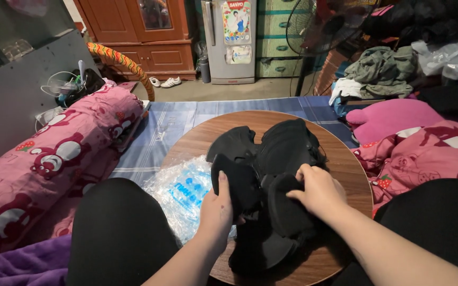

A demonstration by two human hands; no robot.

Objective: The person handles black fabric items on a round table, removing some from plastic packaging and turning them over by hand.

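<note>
A pile of black foam-like shaped pieces (271,159) lies on a round wooden table (345,164) in front of me. My left hand (217,207) grips one black piece at its left edge, thumb pointing up along it. My right hand (318,189) closes on another black piece at the middle of the pile. Both hands sit near the table's near edge. What lies under the pile is hidden.
A crumpled clear plastic bag with blue print (181,191) lies at the table's left. A pink patterned bolster (54,159) is on the left, pink bedding (425,148) on the right, a blue striped mat (176,119) beyond. My knees in black flank the table.
</note>
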